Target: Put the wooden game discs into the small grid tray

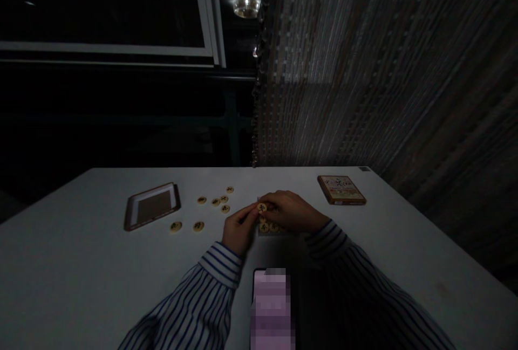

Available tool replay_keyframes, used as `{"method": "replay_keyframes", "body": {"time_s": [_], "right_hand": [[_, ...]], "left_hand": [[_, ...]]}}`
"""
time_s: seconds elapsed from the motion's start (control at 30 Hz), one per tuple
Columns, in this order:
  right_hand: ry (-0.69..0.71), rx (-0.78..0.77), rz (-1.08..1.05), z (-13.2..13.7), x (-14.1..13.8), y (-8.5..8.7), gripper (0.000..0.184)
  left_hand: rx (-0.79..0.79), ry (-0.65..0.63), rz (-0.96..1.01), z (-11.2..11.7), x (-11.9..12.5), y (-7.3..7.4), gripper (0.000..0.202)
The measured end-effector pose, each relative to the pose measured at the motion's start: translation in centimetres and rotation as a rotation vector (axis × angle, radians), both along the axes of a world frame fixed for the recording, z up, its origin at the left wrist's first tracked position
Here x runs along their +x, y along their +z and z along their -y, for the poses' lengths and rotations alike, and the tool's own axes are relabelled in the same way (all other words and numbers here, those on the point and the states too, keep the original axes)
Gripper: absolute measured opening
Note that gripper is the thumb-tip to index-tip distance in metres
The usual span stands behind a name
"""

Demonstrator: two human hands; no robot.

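My left hand (238, 231) and my right hand (292, 211) meet over a small light tray (279, 233) in the middle of the table. A round wooden Chinese chess piece (262, 207) with a dark character sits between their fingertips, the fingers of both hands closed at its edges. Below it, more Chinese chess pieces (264, 227) lie side by side in the tray. My right hand covers much of the tray, so its far side is hidden. To the left, several loose pieces (198, 226) are scattered on the white table (101, 280).
A brown-rimmed box part (152, 205) lies open at the left. A printed box lid (342, 189) rests at the right. Close to me is a phone (271, 312) with a blurred screen. A bead-string curtain (324, 69) hangs behind the table, beside a dark window (101, 5).
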State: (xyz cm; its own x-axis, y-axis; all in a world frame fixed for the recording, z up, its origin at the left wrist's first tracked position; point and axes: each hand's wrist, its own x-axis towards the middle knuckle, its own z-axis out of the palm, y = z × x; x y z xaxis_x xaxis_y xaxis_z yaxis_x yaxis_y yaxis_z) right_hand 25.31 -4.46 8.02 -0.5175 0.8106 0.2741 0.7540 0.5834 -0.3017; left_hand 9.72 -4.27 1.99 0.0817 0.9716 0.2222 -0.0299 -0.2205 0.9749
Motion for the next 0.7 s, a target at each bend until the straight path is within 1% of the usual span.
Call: {"method": "replay_keyframes", "body": {"time_s": [0.23,0.37,0.47,0.53,0.7], "right_hand": [[-0.025,-0.022,0.032,0.2,0.3,0.4,0.03],[-0.075,-0.054,0.037,0.1,0.7,0.7,0.03],[-0.111,-0.074,0.042,0.1,1.2,1.0,0.032],[-0.126,-0.074,0.041,0.0,1.6,1.1,0.032],[-0.125,-0.017,0.036,-0.3,2.8,1.1,0.03]], "left_hand": [[0.008,0.005,-0.034,0.1,0.2,0.0,0.026],[0.043,0.026,-0.077,0.0,0.3,-0.5,0.028],[0.063,0.056,-0.159,-0.2,0.3,-1.1,0.03],[0.109,0.074,-0.239,-0.2,0.4,-1.4,0.029],[0.206,0.102,-0.367,-0.4,0.3,-1.8,0.025]]}}
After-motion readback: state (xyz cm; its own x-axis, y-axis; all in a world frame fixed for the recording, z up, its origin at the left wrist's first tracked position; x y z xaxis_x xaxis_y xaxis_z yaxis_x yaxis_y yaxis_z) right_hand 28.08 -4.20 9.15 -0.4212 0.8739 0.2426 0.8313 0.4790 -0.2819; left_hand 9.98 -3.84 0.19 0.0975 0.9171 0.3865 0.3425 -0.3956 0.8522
